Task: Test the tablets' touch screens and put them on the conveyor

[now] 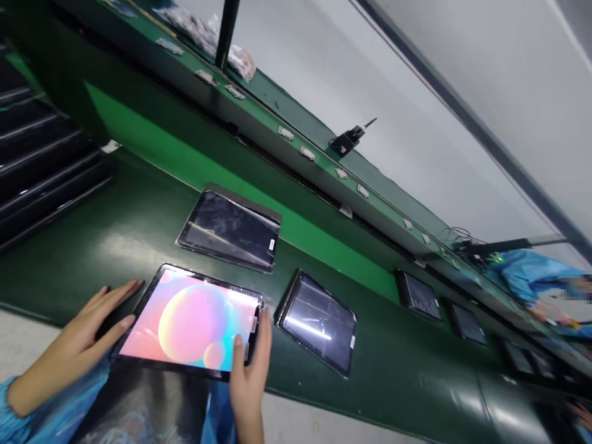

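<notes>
A lit tablet [194, 320] with a pink, orange and blue screen lies at the near edge of the green conveyor belt [139, 228]. My left hand [87, 336] rests at its left edge with the fingers stretched out flat and the thumb touching the frame. My right hand [252, 364] holds the tablet's right edge, thumb on the screen and fingers curled round the side. Blue sleeves cover both my forearms.
Two dark tablets [231, 228] [319, 320] in clear wrap lie further along the belt, and several more [419, 295] trail off to the right. A black rack [41, 160] stands at left. A person in blue [536, 277] works at far right. A raised green rail [296, 148] with small labels runs behind.
</notes>
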A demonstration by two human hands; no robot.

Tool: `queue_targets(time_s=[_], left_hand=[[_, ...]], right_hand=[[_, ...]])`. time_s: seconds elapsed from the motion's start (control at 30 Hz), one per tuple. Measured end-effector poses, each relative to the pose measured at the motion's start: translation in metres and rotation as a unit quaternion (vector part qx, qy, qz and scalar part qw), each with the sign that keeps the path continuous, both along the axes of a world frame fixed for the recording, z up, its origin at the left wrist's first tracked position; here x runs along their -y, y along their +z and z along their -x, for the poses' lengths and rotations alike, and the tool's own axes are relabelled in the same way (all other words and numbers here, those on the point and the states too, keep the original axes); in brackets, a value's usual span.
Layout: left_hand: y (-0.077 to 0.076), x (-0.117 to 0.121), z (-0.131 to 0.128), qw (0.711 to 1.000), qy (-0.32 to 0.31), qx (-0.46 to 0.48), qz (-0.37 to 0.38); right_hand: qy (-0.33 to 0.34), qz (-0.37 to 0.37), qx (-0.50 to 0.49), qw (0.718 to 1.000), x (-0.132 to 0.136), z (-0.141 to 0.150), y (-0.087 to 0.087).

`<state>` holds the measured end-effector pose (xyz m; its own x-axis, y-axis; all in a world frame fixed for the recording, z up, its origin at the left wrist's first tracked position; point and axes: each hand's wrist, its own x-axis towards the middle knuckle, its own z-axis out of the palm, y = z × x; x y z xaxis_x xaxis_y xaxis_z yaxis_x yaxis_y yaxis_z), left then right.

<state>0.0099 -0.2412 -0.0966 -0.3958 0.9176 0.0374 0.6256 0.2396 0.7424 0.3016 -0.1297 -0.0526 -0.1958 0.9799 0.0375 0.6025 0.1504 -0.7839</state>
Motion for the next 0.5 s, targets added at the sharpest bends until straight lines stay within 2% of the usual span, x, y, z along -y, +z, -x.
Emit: queue_targets(time_s=[0.03, 0.1, 0.23, 0.5], left_hand=[[0.0, 0.002, -0.003, 1.0, -0.005, -0.002, 0.0], [0.002, 0.003, -0.011, 1.0, -0.011, 0.0, 0.001], [0.004, 0.001, -0.019, 1.0, -0.006, 0.011, 0.0], [0.0, 0.003, -0.02, 1.0, -0.015, 0.015, -0.002]], right_hand=[[-0.036, 0.025, -0.016, 0.999, -0.004, -0.009, -0.006], [-0.065, 0.072, -0.046, 0.994, -0.008, -0.019, -0.015], [-0.057, 0.115, -0.109, 0.986, 0.001, -0.018, -0.021], [-0.06, 0.137, -0.2, 0.968, 0.004, -0.016, -0.025]])
